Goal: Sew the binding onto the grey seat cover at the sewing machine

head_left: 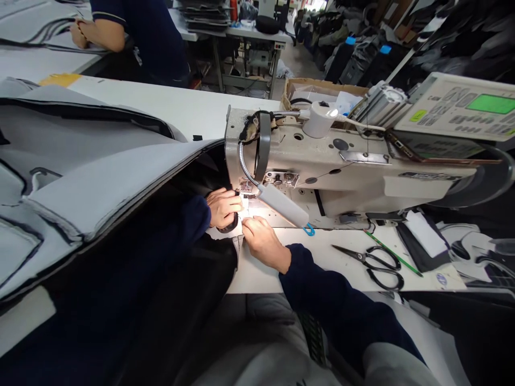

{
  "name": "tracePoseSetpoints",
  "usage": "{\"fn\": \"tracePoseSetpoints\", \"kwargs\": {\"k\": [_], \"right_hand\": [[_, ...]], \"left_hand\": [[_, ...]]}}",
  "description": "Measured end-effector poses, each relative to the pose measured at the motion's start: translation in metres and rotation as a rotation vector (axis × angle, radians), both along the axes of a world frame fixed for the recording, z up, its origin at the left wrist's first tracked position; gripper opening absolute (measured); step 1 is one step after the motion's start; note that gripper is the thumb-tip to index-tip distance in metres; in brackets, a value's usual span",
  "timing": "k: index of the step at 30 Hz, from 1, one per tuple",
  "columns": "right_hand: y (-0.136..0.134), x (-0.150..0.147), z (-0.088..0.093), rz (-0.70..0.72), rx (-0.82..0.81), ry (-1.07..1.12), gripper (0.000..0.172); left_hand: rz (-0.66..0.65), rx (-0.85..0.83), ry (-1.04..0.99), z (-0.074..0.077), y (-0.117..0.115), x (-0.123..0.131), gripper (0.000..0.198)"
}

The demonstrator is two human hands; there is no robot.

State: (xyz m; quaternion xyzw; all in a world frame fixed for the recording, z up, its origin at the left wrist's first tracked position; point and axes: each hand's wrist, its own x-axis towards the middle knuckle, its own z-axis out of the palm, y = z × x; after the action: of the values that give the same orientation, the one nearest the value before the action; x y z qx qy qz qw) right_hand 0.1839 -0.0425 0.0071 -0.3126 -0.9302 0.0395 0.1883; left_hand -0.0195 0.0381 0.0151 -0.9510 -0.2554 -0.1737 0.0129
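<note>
A large sewn piece of black fabric [207, 268] with pale grey backing [132, 185] spreads over the left of the table and runs to the head of a sewing machine [249, 145]. My left hand [224, 208] has its fingers curled on the fabric, just left of the lit needle area. Close to the front of the needle plate, my right hand [263, 241] is closed at the fabric's edge, thumb and fingers pressed together. A lamp [284, 205] on a bendy neck shines on this spot. The needle itself is too small to make out.
Black-handled scissors [372, 260] and a green pencil-like stick [396, 254] lie to the right on the table. A control panel [462, 107] and a phone-like device [434, 150] sit above the machine. Behind stand a cardboard box [287, 94] and another person [147, 43].
</note>
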Motion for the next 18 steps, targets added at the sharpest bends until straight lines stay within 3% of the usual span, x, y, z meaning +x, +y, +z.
{"fn": "tracePoseSetpoints", "kwargs": {"k": [4,10,12,18], "right_hand": [[0.004,-0.002,0.001,-0.045,-0.050,0.085,0.023],[-0.004,0.008,0.011,-0.001,-0.303,0.460,0.022],[-0.008,0.008,0.013,0.006,-0.306,0.416,0.025],[-0.009,-0.002,0.013,-0.062,-0.163,0.011,0.014]], "left_hand": [[0.019,0.032,-0.005,0.005,0.007,0.000,0.023],[0.036,-0.018,0.007,0.010,-0.001,-0.001,0.020],[0.024,-0.022,-0.008,0.007,-0.002,-0.002,0.024],[-0.079,0.010,-0.108,0.002,0.007,-0.003,0.021]]}}
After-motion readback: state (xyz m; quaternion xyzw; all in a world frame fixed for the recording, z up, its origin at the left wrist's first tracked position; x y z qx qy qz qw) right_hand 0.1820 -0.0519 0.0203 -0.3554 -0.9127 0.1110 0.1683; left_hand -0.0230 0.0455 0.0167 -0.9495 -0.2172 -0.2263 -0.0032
